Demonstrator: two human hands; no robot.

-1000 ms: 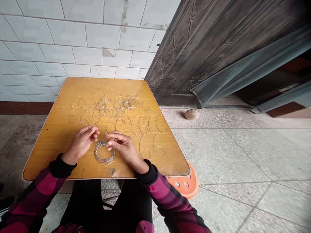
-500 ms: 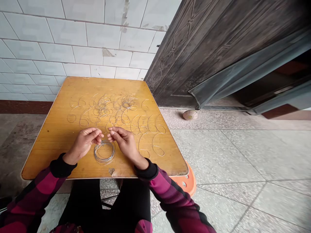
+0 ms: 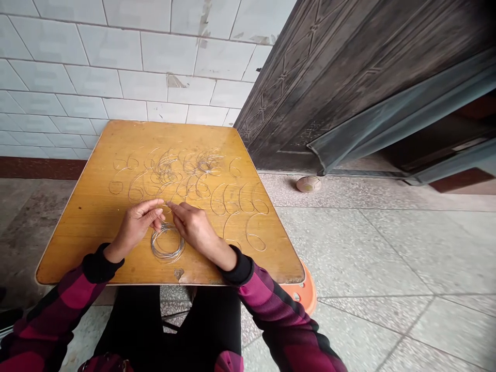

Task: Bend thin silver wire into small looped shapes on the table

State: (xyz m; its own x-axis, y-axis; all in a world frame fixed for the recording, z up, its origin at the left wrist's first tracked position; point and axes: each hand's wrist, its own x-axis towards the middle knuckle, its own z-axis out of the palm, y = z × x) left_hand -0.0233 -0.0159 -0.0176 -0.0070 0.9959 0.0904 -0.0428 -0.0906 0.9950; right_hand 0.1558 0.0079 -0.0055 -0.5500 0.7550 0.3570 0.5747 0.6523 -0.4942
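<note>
Both my hands meet above the wooden table (image 3: 96, 222), close to each other over a coil of silvery wire (image 3: 167, 255). My left hand (image 3: 135, 225) pinches a thin piece of wire between thumb and fingers; little of the wire shows. The fingertips of my right hand (image 3: 196, 227) are closed at the same wire, near the left index fingertip. Beyond the hands lie several bent wire pieces, each with a curl, and a tangled heap of wire (image 3: 207, 163). To the right are separate curled wires (image 3: 256, 242).
A white tiled wall (image 3: 120, 46) borders the table's far side. At the right stands a dark carved wooden door (image 3: 310, 77) with a grey-blue curtain (image 3: 349, 139). A roundish object (image 3: 308, 184) lies on the floor by the doorway. An orange stool (image 3: 308, 294) shows under the table's right corner.
My right hand has moved left and turned, its fingertips now reaching my left fingertips. The left index finger has straightened somewhat. The view has shifted slightly; the coil stays in place.
</note>
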